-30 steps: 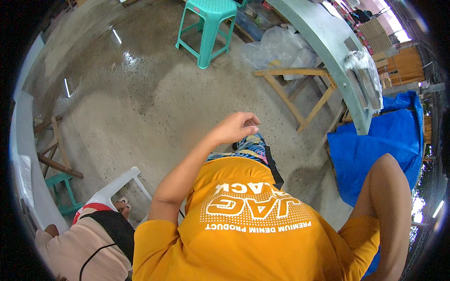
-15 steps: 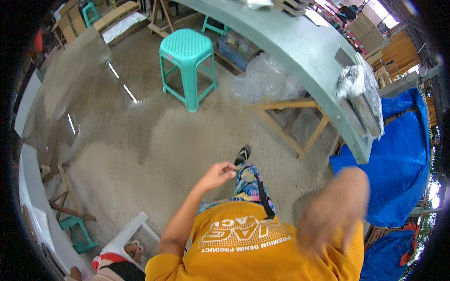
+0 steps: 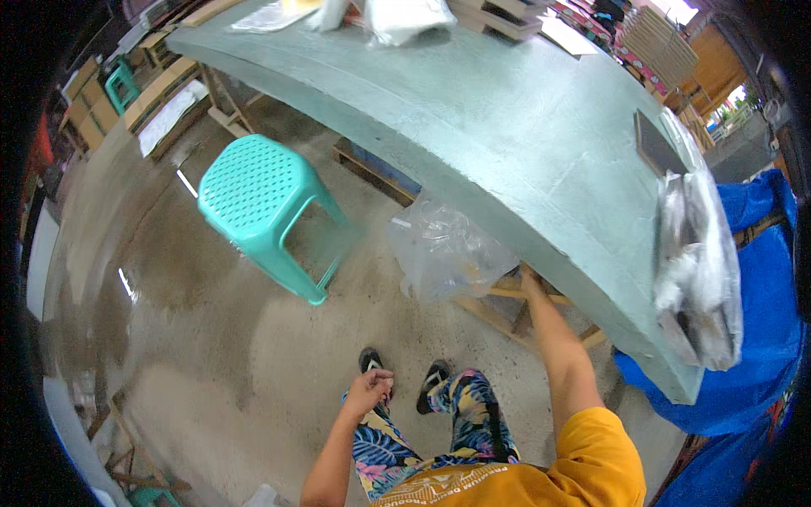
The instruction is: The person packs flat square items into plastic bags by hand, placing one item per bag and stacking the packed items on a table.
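My left hand (image 3: 368, 390) hangs in front of my patterned trousers, its fingers loosely bent and a little apart, with nothing visible in them. My right arm stretches forward to the underside of the grey-green table (image 3: 473, 160). Only part of my right hand (image 3: 528, 275) shows there, beside the wooden trestle (image 3: 507, 291); the table edge and shadow hide its fingers, so I cannot see what they hold. Just left of that hand, a clear, crumpled plastic bag (image 3: 448, 245) bulges out from under the table.
A turquoise plastic stool (image 3: 262, 190) stands at the left of the table. A plastic-wrapped bundle (image 3: 699, 270) lies at the table's right end, near a dark flat panel (image 3: 659, 142). White plastic packages (image 3: 405, 17) lie at the far side. Blue tarpaulin (image 3: 764, 313) hangs at the right.
I have moved closer to the table, which fills more of the view. My right hand has gone from beside my body to under the table edge. My left hand stays in front of me.
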Available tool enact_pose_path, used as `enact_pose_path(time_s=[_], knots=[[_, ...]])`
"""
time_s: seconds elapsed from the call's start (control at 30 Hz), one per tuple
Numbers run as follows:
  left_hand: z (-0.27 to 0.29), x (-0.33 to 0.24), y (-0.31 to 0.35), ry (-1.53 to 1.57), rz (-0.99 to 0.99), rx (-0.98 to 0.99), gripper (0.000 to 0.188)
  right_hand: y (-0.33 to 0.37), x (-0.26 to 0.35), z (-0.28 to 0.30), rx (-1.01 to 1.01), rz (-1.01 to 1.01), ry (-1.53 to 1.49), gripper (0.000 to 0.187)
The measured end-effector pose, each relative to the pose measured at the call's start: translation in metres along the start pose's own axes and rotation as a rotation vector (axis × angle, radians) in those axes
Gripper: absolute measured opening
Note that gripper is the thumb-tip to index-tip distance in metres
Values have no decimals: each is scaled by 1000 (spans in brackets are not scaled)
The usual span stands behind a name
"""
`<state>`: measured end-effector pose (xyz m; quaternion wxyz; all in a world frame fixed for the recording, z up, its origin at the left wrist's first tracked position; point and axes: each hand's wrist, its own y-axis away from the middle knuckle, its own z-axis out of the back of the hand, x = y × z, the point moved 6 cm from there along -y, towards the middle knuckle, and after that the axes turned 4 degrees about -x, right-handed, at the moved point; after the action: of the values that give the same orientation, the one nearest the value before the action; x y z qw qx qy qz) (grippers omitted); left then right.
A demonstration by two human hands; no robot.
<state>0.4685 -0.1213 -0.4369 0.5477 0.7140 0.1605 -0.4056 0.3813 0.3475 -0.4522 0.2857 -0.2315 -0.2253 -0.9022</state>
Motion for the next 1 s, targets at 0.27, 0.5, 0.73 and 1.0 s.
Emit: enact_pose_path(time_s=[0.27,0.5,0.73,1.0], knots=[[22,52,-242,-20,-219,-36,16,-185,15,-22,-477,221,128,47],[32,58,-284,-5,-336,-143,13,-253,55,-35,-835,467,267,58],[40,102,-261,-104,-235,-251,13,-286,84,-17,-920,461,320,54],[32,81,-264,-156,-265,-182,15,-268,74,29,-867,449,243,37]])
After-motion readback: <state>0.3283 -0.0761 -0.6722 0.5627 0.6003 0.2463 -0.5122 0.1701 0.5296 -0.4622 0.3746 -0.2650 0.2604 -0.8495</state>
